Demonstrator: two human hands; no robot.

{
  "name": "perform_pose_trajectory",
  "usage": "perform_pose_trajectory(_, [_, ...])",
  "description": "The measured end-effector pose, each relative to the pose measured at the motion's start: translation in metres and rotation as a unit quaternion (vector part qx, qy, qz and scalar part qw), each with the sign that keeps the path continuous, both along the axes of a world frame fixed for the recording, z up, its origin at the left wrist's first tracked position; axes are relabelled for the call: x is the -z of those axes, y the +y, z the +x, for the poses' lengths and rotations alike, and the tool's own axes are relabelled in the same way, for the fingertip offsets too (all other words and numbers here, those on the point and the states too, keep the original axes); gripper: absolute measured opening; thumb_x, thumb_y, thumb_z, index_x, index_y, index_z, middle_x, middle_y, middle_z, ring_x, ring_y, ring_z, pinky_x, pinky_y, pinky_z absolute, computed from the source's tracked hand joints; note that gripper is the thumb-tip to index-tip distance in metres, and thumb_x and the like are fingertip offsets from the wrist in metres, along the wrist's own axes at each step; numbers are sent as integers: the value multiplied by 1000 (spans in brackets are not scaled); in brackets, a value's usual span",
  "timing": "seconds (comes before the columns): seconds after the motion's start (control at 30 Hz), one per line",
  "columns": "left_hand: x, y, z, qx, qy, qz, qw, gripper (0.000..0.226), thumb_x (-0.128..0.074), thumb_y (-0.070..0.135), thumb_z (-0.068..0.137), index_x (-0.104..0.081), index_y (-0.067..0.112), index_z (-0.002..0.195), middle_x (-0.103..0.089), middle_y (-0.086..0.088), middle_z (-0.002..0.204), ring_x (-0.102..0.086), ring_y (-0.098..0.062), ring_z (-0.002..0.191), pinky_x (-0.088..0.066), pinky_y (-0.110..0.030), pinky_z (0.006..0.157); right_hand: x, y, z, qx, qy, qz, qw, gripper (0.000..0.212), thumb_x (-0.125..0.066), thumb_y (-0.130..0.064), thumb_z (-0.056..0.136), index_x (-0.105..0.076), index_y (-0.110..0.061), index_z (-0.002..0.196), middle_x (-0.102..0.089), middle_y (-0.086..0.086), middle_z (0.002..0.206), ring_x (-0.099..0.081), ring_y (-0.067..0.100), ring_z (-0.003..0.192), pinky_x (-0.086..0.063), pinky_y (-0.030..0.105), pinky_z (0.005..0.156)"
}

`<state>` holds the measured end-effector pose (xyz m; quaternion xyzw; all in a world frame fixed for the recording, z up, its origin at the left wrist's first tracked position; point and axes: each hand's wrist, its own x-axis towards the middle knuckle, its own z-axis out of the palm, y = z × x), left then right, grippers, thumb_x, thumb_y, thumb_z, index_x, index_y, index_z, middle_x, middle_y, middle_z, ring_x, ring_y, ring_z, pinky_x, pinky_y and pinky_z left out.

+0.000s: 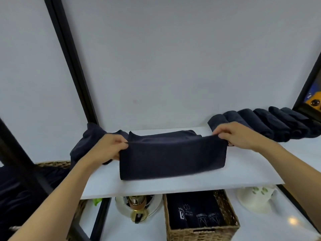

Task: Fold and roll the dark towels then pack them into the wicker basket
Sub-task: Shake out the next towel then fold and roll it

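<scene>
A dark navy towel (pixel 172 157) lies partly folded on the white shelf board (pixel 182 185), its upper layer lifted at the far edge. My left hand (pixel 109 146) pinches the towel's left corner. My right hand (pixel 238 134) pinches the right corner. Several rolled dark towels (pixel 271 124) lie in a row at the back right of the shelf. A heap of unfolded dark towels (pixel 88 141) sits at the left behind my left hand. Below the shelf stands a wicker basket (pixel 229 230) holding dark towels with white print.
A second wicker basket (pixel 53 164) with dark cloth shows at the left, behind a black frame post (pixel 73 60). Under the shelf sit a round tray with a bottle (pixel 137 206) and a white flowered pot (pixel 257 197). The wall is close behind the shelf.
</scene>
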<state>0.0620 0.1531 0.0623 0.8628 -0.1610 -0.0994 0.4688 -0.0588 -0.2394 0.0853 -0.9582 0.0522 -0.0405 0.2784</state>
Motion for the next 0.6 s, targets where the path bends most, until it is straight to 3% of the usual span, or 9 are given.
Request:
perform_pose_trajectory(0.17, [9, -31, 73, -89, -104, 77, 988, 12, -60, 14, 93, -71, 13, 88, -71, -6, 80, -66, -22, 68, -59, -32, 65, 20, -17, 96, 52, -56, 12, 997, 18, -53, -14, 96, -67, -24, 100, -67, -7, 91, -62, 10, 88, -50, 26, 80])
perform_pose_trajectory(0.3, [39, -52, 132, -99, -140, 193, 966, 13, -60, 19, 94, -72, 16, 96, -71, -2, 98, -64, -22, 93, -53, -36, 86, 57, -30, 165, 56, -40, -2, 998, 16, -54, -15, 96, -67, -17, 105, -68, -1, 98, -62, 17, 93, -42, 23, 81])
perform_pose_trajectory(0.37, [57, -59, 153, -102, -142, 251, 952, 13, -59, 21, 94, -71, 16, 96, -69, -3, 101, -62, -23, 95, -50, -35, 85, 80, -36, 190, 60, -21, -13, 998, 15, -54, -15, 96, -67, -17, 105, -68, 0, 100, -61, 18, 93, -44, 25, 81])
perform_pose_trajectory(0.53, [74, -62, 170, -111, -134, 322, 931, 10, -62, 25, 90, -64, 18, 83, -66, -2, 88, -62, -24, 86, -53, -38, 76, 120, -41, 211, 61, 23, -112, 992, 15, -50, -18, 99, -64, -18, 104, -65, 3, 107, -59, 22, 91, -48, 32, 81])
perform_pose_trajectory(0.6, [72, -66, 165, -116, -146, 353, 917, 9, -62, 25, 90, -63, 16, 92, -64, -4, 94, -61, -25, 90, -52, -37, 75, 119, -36, 208, 64, -3, -175, 982, 20, -50, -20, 99, -63, -17, 114, -60, 6, 117, -59, 24, 95, -49, 34, 82])
